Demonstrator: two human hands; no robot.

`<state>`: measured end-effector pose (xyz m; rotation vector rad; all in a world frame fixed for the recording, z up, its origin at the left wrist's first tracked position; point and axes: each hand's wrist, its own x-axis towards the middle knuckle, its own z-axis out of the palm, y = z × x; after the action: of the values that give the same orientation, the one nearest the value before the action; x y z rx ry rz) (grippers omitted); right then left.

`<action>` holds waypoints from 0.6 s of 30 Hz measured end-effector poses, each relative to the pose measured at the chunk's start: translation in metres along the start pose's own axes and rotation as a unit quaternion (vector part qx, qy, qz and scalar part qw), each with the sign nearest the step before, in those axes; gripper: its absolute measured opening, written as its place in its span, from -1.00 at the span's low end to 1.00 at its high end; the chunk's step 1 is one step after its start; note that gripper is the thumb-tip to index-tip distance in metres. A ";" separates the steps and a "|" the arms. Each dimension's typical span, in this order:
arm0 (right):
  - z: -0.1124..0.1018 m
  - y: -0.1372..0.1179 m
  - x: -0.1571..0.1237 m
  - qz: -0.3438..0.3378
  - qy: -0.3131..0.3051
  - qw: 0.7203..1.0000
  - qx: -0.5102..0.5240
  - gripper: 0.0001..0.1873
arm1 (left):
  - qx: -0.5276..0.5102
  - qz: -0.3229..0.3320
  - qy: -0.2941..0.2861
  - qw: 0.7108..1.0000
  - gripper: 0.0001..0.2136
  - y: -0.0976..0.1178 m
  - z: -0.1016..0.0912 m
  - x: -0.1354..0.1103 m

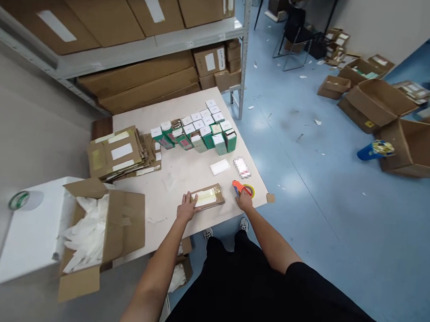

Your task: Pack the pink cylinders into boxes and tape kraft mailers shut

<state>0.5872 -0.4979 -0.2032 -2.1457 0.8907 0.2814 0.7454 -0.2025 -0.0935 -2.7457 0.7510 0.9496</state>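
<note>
A flat brown cardboard package (209, 197) with a pale label lies near the front edge of the beige table (185, 169). My left hand (186, 208) rests on its left end, fingers flat and spread. My right hand (244, 199) is closed round an orange tape dispenser (241, 188) with a yellow roll, just right of the package. A white card (220, 167) and a small blurred packet (242, 167) lie a little further back.
Rows of green-and-white small boxes (198, 129) stand at the table's far side, a stack of flat cardboard mailers (119, 153) at left. An open carton of white bags (96, 231) sits at the near left. Shelving with brown cartons (147, 76) behind; open boxes (376, 104) litter the blue floor.
</note>
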 end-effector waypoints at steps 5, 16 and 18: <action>0.013 0.006 0.009 0.014 0.009 1.000 -0.012 -0.43 | -0.015 -0.014 -0.001 1.000 -0.31 0.005 0.002 0.002; -0.011 0.006 -0.012 -0.051 -0.005 0.988 0.146 -0.42 | -0.073 -0.031 0.000 0.997 -0.28 0.006 0.010 0.011; -0.022 -0.015 -0.018 -0.107 -0.044 0.976 0.184 -0.38 | -0.077 -0.032 0.006 0.996 -0.27 0.006 0.011 0.011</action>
<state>0.5824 -0.4983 -0.1712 -1.8468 0.6003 0.0915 0.7437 -0.2095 -0.1083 -2.8901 0.6098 1.0195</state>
